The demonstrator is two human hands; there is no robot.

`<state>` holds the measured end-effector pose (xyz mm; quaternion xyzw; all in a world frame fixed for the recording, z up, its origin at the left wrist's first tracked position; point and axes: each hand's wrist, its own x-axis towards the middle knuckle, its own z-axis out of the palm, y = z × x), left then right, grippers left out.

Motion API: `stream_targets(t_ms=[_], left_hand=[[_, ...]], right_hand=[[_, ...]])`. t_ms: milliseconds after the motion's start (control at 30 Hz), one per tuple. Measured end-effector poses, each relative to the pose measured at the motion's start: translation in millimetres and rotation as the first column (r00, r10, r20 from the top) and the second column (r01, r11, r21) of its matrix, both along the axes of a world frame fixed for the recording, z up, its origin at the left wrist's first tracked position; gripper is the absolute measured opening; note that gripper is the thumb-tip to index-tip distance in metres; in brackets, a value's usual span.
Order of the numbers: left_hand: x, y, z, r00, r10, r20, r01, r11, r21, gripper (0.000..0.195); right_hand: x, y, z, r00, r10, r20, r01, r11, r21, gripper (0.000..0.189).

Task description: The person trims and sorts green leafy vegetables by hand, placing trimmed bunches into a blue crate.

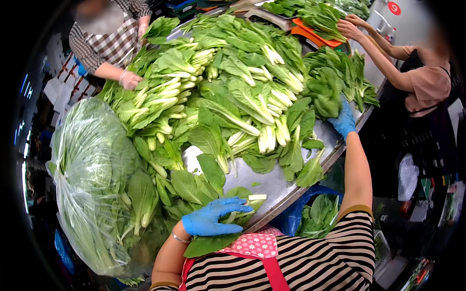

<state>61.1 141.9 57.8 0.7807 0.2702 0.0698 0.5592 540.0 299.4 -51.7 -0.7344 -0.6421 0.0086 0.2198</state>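
Observation:
My left hand (217, 216), in a blue glove, rests low over leafy greens at the near edge of the metal table (269, 182), fingers spread; a cut pale stem lies by its fingertips. Whether it holds a leaf I cannot tell. Out to the right, my right hand (343, 119), also blue-gloved, is at a slightly blurred bunch of leafy greens (324, 92), its fingers partly hidden by the leaves. Between my hands and beyond them lies a large heap of long-leaved greens with pale stems (251, 98), many stems pointing toward the lower right.
A large clear plastic bag of greens (98, 182) stands at the left. A blue bag with greens (316, 218) hangs below the table edge. One person (109, 43) works at the upper left, another (411, 72) at the upper right, handling greens over an orange tray (313, 34).

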Motion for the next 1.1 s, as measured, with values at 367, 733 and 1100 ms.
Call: stream_targets(t_ms=[367,733,1100], left_hand=[[-61,-47,-66,0.925,0.279,-0.258,-0.044,0.752,0.657,0.042],[-19,-40,8,0.818,0.534,0.215,-0.526,0.845,-0.095,0.023],[-17,-12,-40,0.234,0.965,0.12,-0.738,0.257,-0.624,0.019]], right_hand=[[-67,-29,122,0.925,0.078,0.372,-0.141,0.979,0.145,0.062],[-347,-87,7,0.879,0.477,0.008,-0.477,0.879,-0.031,0.024],[-342,-137,45,0.292,0.129,-0.948,-0.683,0.722,-0.112,0.025]])
